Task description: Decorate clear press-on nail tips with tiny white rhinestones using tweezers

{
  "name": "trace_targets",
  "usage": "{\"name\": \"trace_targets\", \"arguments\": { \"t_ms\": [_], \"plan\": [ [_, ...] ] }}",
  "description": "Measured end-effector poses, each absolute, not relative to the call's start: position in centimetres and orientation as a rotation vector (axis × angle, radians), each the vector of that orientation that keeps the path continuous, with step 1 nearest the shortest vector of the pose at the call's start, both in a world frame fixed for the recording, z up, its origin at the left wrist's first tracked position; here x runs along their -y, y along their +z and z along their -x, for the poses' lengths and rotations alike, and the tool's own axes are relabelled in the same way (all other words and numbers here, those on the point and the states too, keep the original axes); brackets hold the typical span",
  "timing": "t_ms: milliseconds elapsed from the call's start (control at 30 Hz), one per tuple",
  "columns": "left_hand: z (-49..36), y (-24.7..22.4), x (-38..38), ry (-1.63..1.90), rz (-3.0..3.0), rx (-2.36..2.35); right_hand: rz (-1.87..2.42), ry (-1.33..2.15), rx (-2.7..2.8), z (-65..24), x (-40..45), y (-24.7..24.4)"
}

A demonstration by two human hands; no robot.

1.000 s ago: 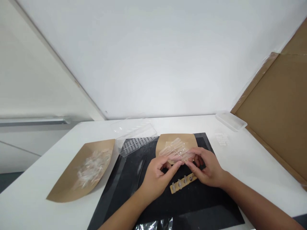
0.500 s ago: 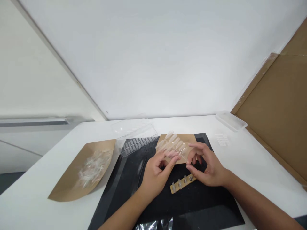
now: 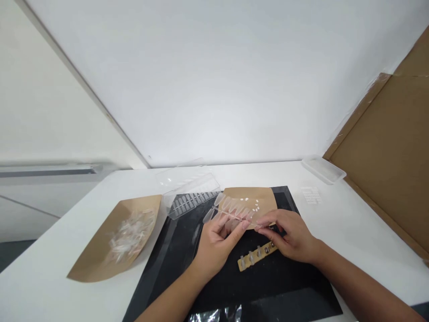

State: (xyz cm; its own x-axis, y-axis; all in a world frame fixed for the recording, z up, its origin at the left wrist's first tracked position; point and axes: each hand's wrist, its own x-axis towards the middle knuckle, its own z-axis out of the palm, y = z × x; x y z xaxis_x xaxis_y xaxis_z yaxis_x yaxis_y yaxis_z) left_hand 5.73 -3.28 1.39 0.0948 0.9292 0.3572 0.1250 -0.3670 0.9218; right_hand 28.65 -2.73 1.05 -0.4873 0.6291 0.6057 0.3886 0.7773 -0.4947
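My left hand (image 3: 221, 241) pinches a clear strip of nail tips (image 3: 231, 207), whose tips fan out up and to the left. At the strip's right end my right hand (image 3: 288, 235) has thumb and forefinger pressed together on it. Behind my hands, small white pieces (image 3: 256, 205) lie on a brown paper sheet (image 3: 264, 193). A tan holder strip (image 3: 248, 261) with clear pieces standing on it rests on the black mat (image 3: 254, 290), its right end partly behind my right hand.
Curved brown paper (image 3: 97, 246) at the left holds a pile of clear plastic pieces (image 3: 132, 235). A clear box (image 3: 192, 197) with nail tips sits behind the mat. At the back right are a translucent tray (image 3: 323, 171) and cardboard (image 3: 392, 165).
The strip of nail tips has turned and tilted between my hands, uncovering the white pieces. My right hand's fingers have closed on the strip's end.
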Motion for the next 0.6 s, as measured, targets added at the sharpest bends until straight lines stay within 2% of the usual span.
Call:
{"name": "trace_targets", "arguments": {
  "t_ms": [600],
  "plan": [
    [-5.4, 0.7, 3.4, 1.373, -1.597, -1.221, 0.478, 0.641, 2.154, -28.7, 3.5, 2.7]
  ]
}}
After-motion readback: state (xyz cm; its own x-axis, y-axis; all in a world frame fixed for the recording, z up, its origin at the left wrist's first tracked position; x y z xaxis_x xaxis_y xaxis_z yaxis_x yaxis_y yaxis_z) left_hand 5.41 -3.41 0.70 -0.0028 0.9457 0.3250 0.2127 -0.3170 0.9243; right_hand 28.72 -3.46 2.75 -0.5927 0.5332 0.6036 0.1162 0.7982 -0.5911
